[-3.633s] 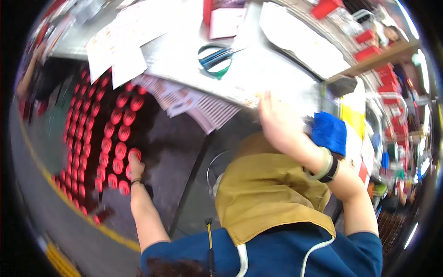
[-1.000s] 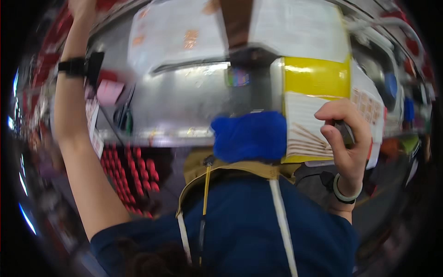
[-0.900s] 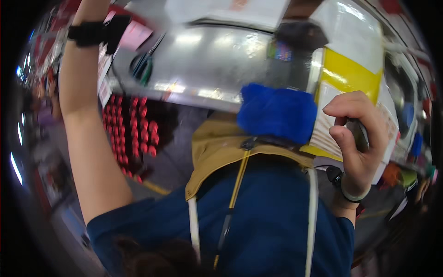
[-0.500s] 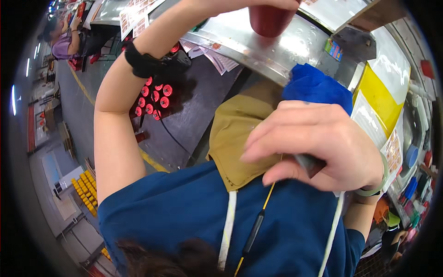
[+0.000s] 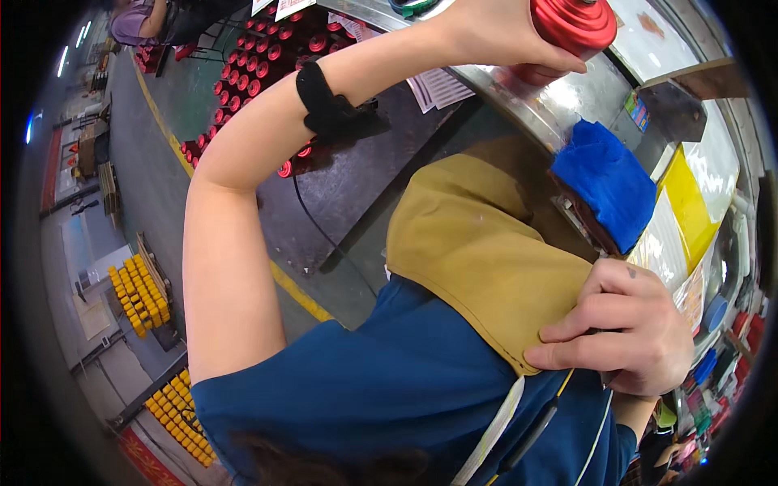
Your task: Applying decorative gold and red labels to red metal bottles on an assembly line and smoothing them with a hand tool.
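Note:
At the top, my left hand (image 5: 494, 32) is closed around a red metal canister (image 5: 571, 28) with a rounded, ridged top, held over the metal worktable (image 5: 539, 101). Its lower end is partly hidden by my fingers. My right hand (image 5: 628, 328) is in front of my chest, its thumb and fingers pinching the upper edge of the tan apron (image 5: 478, 219) that I wear. Whether anything else is inside that hand is hidden. Just beyond it, a bright blue cloth (image 5: 608, 182) covers something at the worktable's near edge.
Many red canisters (image 5: 251, 65) stand in rows on the floor at the left. A cable (image 5: 304, 202) runs across a dark board there. Yellow parts (image 5: 142, 296) are stacked farther left. Papers and a yellow sheet (image 5: 689, 190) lie at the right. Another person (image 5: 139, 23) sits upper left.
My right hand has moved down and right and now pinches the apron's edge. The view has shifted, bringing the canister's top and more floor canisters into sight; my left hand still holds its canister.

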`<state>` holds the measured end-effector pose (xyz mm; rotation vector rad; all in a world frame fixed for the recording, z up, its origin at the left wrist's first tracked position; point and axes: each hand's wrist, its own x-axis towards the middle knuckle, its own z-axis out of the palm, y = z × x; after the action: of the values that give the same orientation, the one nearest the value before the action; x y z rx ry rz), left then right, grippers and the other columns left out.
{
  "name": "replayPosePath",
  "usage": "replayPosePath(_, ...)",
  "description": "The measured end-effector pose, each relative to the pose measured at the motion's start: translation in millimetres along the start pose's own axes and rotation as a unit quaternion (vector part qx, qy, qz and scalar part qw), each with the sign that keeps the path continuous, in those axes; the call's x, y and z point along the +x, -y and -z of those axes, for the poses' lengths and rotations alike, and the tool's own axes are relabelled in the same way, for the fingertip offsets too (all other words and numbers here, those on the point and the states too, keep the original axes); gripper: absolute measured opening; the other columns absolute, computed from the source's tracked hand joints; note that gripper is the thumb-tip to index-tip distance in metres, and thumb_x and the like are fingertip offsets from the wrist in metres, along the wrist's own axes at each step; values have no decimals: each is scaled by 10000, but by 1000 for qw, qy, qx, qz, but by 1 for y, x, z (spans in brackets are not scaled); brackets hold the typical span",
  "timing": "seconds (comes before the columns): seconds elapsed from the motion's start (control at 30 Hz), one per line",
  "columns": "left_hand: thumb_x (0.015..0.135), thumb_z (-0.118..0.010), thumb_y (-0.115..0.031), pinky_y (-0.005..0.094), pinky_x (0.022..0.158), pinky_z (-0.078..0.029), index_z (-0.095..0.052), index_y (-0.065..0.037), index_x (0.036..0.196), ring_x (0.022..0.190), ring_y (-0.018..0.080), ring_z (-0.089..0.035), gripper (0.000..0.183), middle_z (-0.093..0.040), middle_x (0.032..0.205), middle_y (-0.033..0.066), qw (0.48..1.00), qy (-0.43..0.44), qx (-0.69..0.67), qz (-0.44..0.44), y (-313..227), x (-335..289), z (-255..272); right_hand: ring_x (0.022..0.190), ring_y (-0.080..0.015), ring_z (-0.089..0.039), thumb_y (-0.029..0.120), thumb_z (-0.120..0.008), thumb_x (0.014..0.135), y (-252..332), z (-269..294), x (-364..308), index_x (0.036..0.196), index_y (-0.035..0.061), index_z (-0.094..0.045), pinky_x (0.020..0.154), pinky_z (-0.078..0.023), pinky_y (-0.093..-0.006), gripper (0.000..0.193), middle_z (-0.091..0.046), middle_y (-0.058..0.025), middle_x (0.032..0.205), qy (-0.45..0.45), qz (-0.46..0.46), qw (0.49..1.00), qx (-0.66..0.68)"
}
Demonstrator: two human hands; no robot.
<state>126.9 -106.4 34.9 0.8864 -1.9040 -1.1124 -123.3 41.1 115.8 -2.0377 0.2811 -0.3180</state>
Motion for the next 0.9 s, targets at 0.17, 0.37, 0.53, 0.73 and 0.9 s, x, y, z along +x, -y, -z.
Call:
replayPosePath(0.17,700,-918,-312,413,1135,-406,-290,106,1476,1257,377,-555,1082,-543,1311,278,995,-42,87,-31,-4,-16,4,699,-171,-508,211,-716,517,6,-16,-1,984,103,-813,607,-417,-297,489,-724,9,905,-8,7,1000,-19)
replayPosePath(0.37,845,-804,-299,463,1058,-400,-473,82,1330,1237,362,-504,700,-529,1262,249,882,-165,235,-374,-4,-35,35,681,-157,-501,281,-689,548,14,-25,5,917,126,-824,600,-408,-286,423,-714,6,846,-4,14,999,-37)
replayPosePath(0.53,872,-770,-227,454,855,-439,-536,69,1279,918,260,-495,555,-533,1025,155,922,-11,325,-209,-39,-104,49,644,-144,-491,307,-697,608,7,-28,8,893,154,-825,589,-411,-272,348,-711,10,809,3,-16,999,-42)
replayPosePath(0.73,852,-825,-151,287,733,-544,-704,-22,1107,841,121,-655,311,-708,988,41,980,34,186,-56,-65,-153,36,658,-185,-518,285,-648,593,18,-43,4,884,96,-808,586,-426,-290,382,-691,-23,796,-87,-59,985,-134)
replayPosePath(0.9,647,-979,-367,285,646,-598,-623,-15,1058,720,173,-730,648,-714,888,76,894,314,-130,291,-114,-177,35,651,-221,-538,237,-663,591,23,-51,24,865,55,-786,574,-434,-316,352,-670,-62,759,-214,-83,938,-258)
